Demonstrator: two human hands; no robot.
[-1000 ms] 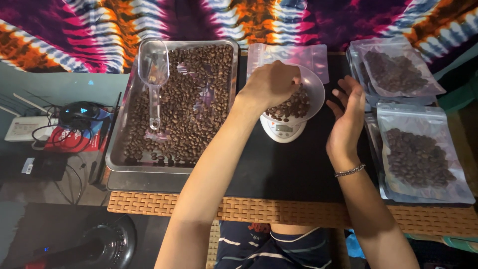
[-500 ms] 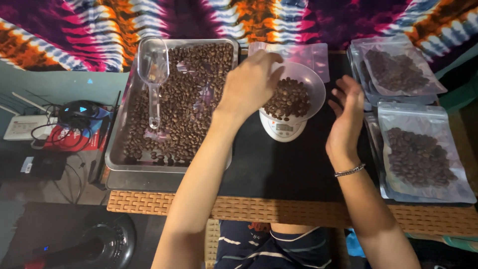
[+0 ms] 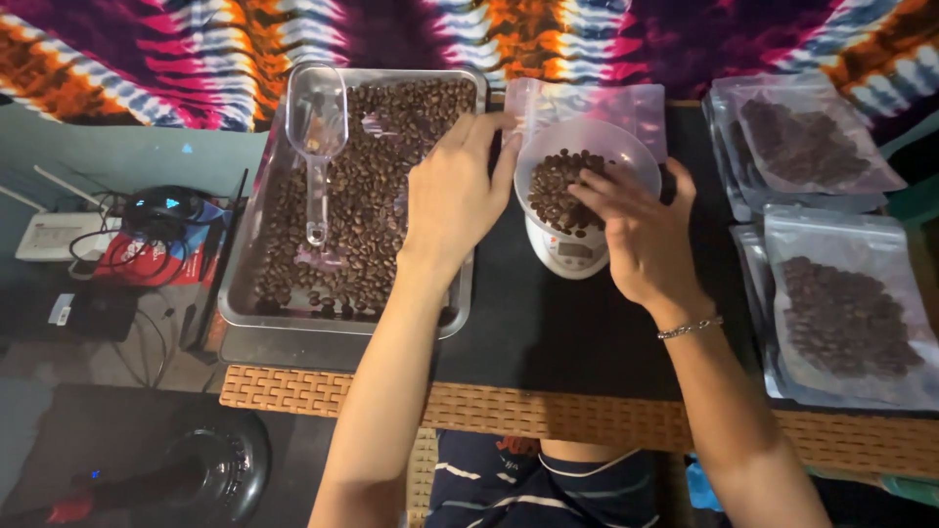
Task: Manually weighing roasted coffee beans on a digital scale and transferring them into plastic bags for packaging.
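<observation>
A clear plastic bowl [image 3: 631, 149] of coffee beans [image 3: 556, 188] sits on a small white scale [image 3: 572, 252] on the dark table. My left hand [image 3: 452, 196] lies over the right edge of the metal tray [image 3: 235, 293]. Its fingers are stretched out and touch the bowl's left rim. My right hand [image 3: 636, 230], with a bracelet at the wrist, reaches in from the right. Its spread fingertips rest on the beans in the bowl. Whether they pinch any beans is hidden.
The tray holds many coffee beans and a clear plastic scoop [image 3: 315, 127]. An empty clear bag [image 3: 597, 103] lies behind the bowl. Filled bags of beans [image 3: 841, 313] lie at the right. Cables and small devices [image 3: 156, 240] sit left of the tray.
My left hand has drawn back from above the bowl to its left rim. My right hand has moved from beside the bowl in over the beans.
</observation>
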